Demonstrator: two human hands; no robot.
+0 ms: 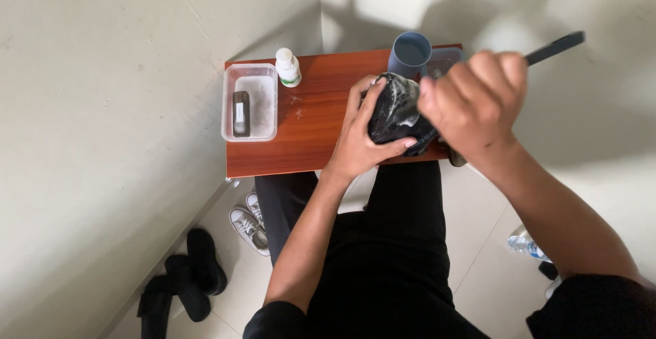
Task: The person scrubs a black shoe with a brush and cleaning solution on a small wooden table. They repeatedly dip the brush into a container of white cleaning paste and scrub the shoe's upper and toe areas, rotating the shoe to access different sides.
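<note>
Left hand (359, 141) is clamped around a black shoe (395, 110), held above the near edge of the small wooden table (314, 124). Right hand (475, 100) is fisted on a dark brush handle (555, 47). The shoe appears light, fairly stiff, and slippery under white foam; grip it around the body. Walls crowd the left and rear; open room lies to the right. A grey cup (410, 53) stands just behind.

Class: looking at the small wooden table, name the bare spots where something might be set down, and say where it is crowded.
Bare wood lies between the clear plastic tray and the left hand, below the white bottle, down to the table front edge. The right side is crowded: both hands, the black shoe, the right hand and the grey cup.
</note>
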